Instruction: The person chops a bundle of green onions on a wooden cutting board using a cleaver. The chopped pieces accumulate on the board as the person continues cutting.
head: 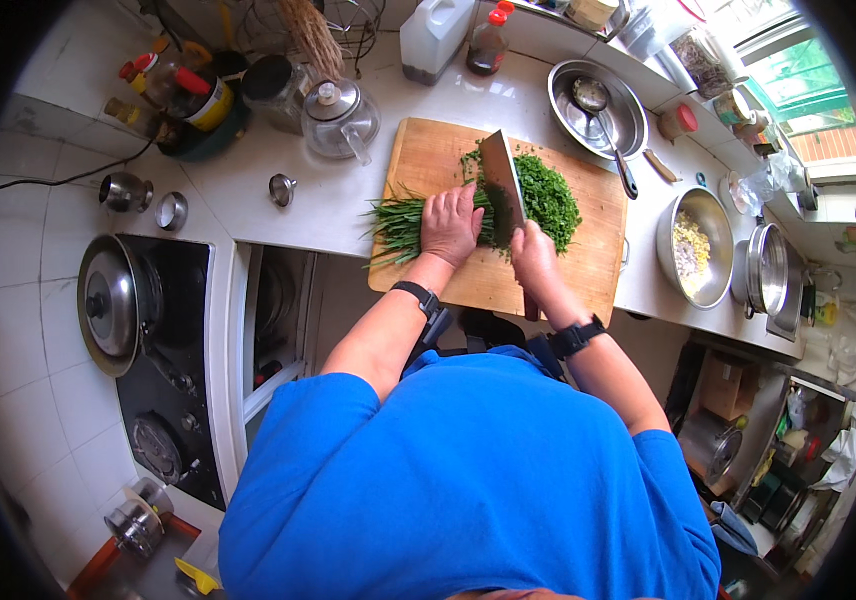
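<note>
My right hand (537, 259) grips the handle of a cleaver (501, 180), whose broad blade stands over the cutting line. Pressed down on a bundle of garlic chives (400, 225) is my left hand (451, 223), its fingertips close to the blade's left face. To the right of the blade lies a heap of finely chopped chives (548, 196), with small bits scattered behind it. All of this rests on a wooden cutting board (458, 285) at the counter's front edge. The blade hides part of the cut ends.
A steel basin (559, 79) with a ladle (608, 139) stands at the back right. Beside it is a small wooden-handled knife (662, 166). Farther right, a steel bowl (666, 225) holds chopped yellow and pale food. A glass teapot (338, 124) and small funnel (282, 190) sit left.
</note>
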